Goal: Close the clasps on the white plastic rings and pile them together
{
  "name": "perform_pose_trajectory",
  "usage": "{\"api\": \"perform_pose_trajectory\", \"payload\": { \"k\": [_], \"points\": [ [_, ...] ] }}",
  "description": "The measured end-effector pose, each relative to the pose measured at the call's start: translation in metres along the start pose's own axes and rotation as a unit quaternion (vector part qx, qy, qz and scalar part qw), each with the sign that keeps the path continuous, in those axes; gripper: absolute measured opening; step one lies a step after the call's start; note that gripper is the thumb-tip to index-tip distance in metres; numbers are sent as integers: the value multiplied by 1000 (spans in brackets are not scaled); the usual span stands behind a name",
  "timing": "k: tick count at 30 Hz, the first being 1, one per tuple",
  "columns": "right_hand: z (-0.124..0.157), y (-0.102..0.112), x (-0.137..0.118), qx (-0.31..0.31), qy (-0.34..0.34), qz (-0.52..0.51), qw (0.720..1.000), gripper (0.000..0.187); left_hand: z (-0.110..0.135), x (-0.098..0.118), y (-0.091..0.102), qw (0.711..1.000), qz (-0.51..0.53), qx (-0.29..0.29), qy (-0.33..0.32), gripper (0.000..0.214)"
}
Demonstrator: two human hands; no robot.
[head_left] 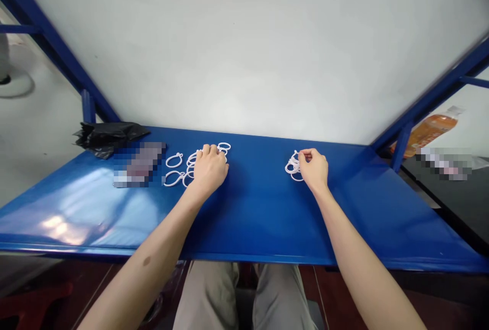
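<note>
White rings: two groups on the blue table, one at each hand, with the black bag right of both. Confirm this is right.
Not right: the head view shows the black bag left of both groups. The white rings do lie in two groups on the blue table, one at the left hand, one at the right hand.

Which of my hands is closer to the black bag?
Left. Your left hand is right of the bag, over white rings; your right hand is farther right.
</note>
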State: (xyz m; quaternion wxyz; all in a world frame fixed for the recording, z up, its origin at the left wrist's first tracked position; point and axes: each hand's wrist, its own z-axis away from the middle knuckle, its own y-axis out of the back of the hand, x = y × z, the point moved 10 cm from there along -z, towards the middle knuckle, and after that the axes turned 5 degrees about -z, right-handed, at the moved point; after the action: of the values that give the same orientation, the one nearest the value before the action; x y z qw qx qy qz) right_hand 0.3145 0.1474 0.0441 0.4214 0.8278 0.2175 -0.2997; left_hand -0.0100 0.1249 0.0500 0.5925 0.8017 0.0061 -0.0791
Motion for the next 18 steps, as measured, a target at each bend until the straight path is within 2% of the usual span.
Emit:
{"api": "perform_pose_trajectory", "payload": {
  "k": [5,11,18],
  "points": [
    [1,-14,3,-30,11,50,998,25,0,7,1,1000,11,9,-13,29],
    [2,-18,2,-52,20,39,998,35,0,5,14,998,48,41,5,25],
    [6,-21,-2,-83,17,49,995,32,2,2,33,986,116,120,28,22]
  ]
}}
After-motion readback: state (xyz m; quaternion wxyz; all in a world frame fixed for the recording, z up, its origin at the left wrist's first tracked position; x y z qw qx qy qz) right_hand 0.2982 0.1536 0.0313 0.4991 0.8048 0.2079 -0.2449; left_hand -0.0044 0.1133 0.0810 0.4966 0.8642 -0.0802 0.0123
